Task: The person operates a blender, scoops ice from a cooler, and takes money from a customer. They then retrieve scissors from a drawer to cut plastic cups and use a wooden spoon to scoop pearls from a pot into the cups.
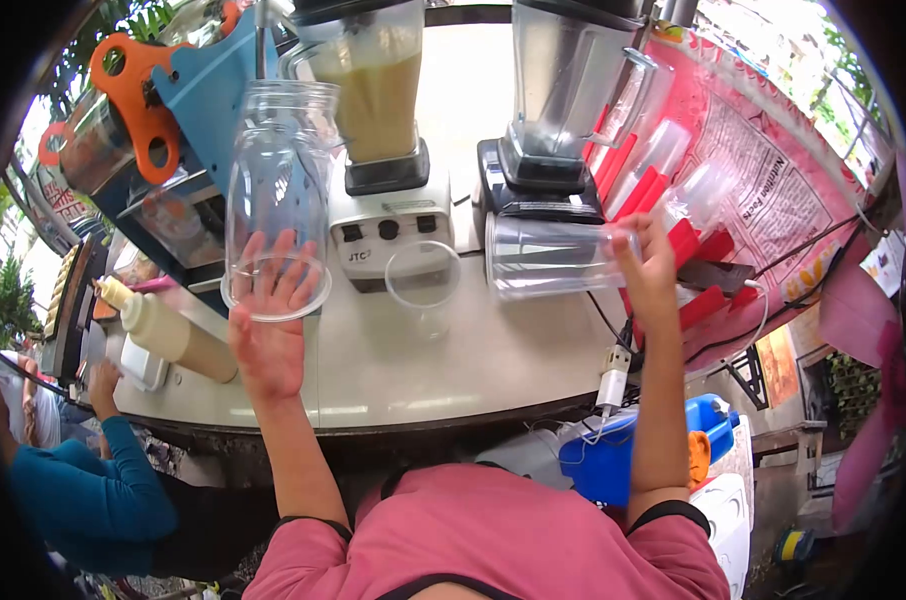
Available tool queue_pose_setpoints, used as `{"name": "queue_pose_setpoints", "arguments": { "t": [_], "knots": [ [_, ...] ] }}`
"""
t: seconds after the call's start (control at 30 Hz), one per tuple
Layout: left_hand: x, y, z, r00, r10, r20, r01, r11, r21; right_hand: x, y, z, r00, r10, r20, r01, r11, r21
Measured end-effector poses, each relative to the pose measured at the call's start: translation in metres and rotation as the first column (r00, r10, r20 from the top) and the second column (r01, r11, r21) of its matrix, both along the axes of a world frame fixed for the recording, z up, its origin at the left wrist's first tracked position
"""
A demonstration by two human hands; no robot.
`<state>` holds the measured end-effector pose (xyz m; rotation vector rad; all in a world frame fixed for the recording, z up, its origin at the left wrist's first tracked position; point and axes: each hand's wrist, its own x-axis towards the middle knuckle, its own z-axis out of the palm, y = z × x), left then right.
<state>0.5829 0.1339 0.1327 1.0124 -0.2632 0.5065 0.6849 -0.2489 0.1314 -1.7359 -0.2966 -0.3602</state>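
1. Up top, both lids, on the left blender (378, 105) and the right blender (563, 90), run straight off the edge!
2. Left hand (270, 345): fingers behind clear plastic, and whether they touch the jar (278, 190), I can't call it.
3. Right hand (650, 268) on the clear cup (553, 258), some fingers out of sight!
4. Small print on the pink sheet (773, 185), far too tiny.
5. Far left, the dark border swallows part of a blue-sleeved co-worker (88, 495).
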Motion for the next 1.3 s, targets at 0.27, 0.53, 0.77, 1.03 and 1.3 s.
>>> {"name": "queue_pose_setpoints", "arguments": {
  "t": [0.27, 0.53, 0.77, 1.03, 1.3],
  "knots": [
    [-0.018, -0.004, -0.018, 0.987, -0.111, -0.119, 0.102, 0.992, -0.078, -0.049, 0.044, -0.129, 0.704, 0.710, -0.009, -0.135, 0.145, 0.980],
    [-0.014, -0.014, -0.015, 0.973, -0.151, -0.176, 0.142, 0.988, -0.061, -0.052, 0.065, -0.166, 0.992, 0.041, -0.116, -0.045, 0.998, -0.032],
    [0.010, -0.043, -0.006, 0.961, -0.269, -0.070, 0.266, 0.963, -0.046, -0.057, 0.060, -0.157, 0.967, -0.132, -0.216, -0.005, 0.842, -0.540],
    [0.036, -0.121, 0.026, 0.917, -0.397, -0.038, 0.380, 0.841, 0.386, -0.081, 0.032, 0.028, 0.944, 0.210, 0.253, -0.302, 0.858, 0.416],
    [0.018, -0.102, 0.050, 0.924, -0.373, 0.084, 0.276, 0.803, 0.528, 0.106, -0.058, 0.160, 0.182, -0.519, 0.835, 0.785, 0.588, 0.195]
  ]
}}
